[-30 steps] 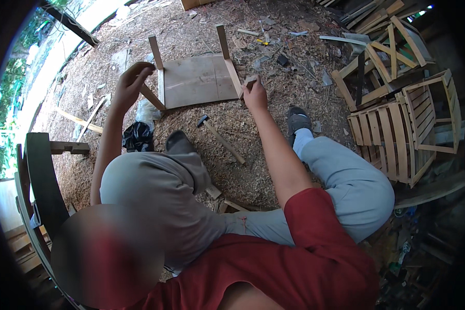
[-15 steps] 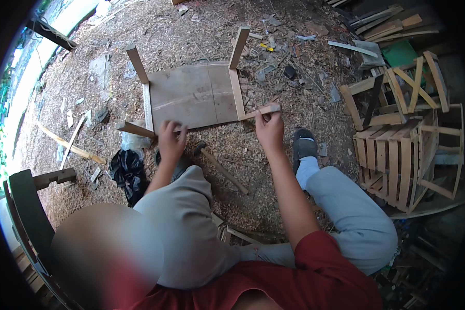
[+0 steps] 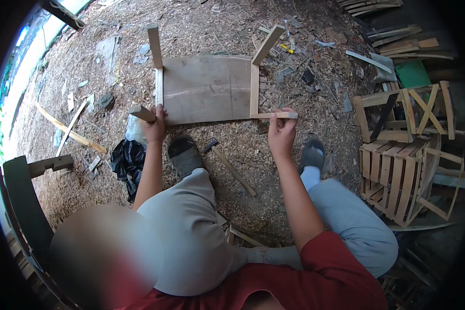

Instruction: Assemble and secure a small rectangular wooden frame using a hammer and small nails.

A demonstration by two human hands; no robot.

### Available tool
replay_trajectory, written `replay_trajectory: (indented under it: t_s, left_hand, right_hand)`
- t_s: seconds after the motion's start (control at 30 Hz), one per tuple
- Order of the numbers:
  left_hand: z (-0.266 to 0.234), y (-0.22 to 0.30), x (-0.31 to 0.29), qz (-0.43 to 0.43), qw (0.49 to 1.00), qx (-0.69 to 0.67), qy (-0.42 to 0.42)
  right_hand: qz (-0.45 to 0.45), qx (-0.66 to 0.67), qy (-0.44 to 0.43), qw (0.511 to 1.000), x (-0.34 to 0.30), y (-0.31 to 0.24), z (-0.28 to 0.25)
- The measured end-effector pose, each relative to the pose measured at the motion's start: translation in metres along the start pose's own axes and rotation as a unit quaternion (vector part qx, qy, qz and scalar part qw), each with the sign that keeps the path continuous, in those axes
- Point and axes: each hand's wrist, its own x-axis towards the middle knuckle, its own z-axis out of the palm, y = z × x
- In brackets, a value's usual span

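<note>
An upturned small wooden table (image 3: 206,88) lies on the ground ahead of me, its plain brown underside up and its legs raised. My left hand (image 3: 155,126) is closed around the base of the near left leg (image 3: 141,113), at the corner of the panel. On the other side, my right hand (image 3: 282,137) pinches the near right leg (image 3: 263,115) close to its free end. The far left leg (image 3: 154,46) and far right leg (image 3: 268,44) stick up untouched. Between my feet lies a hammer (image 3: 231,168) with a wooden handle and dark head.
Wood shavings and scraps cover the ground. A black plastic bag (image 3: 127,163) lies beside my left forearm. Slatted wooden frames (image 3: 398,170) are stacked at the right, below stacked boards (image 3: 408,46). A dark curved wooden piece (image 3: 28,201) stands at the left.
My left hand has moved from in front of the panel's near edge to the near left leg and closed on it. My right hand keeps its pinch. The whole view has shifted.
</note>
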Motion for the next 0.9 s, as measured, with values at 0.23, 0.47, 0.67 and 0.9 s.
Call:
replay_trajectory:
  t_s: [0.23, 0.47, 0.67, 0.9]
  left_hand:
    - [-0.009, -0.004, 0.086, 0.101, 0.986, 0.12, 0.058]
    - [0.043, 0.063, 0.196, 0.116, 0.991, 0.063, -0.013]
    - [0.051, 0.055, 0.287, 0.093, 0.992, -0.05, -0.065]
    - [0.03, 0.036, 0.325, 0.066, 0.985, -0.159, -0.03]
  right_hand:
    - [-0.028, -0.009, -0.016, 0.999, 0.043, -0.001, 0.042]
    - [-0.017, 0.062, -0.025, 0.998, 0.106, -0.004, 0.079]
    - [0.011, 0.137, -0.023, 0.99, 0.156, -0.024, 0.111]
    - [0.027, 0.139, -0.026, 0.99, 0.203, -0.054, 0.136]
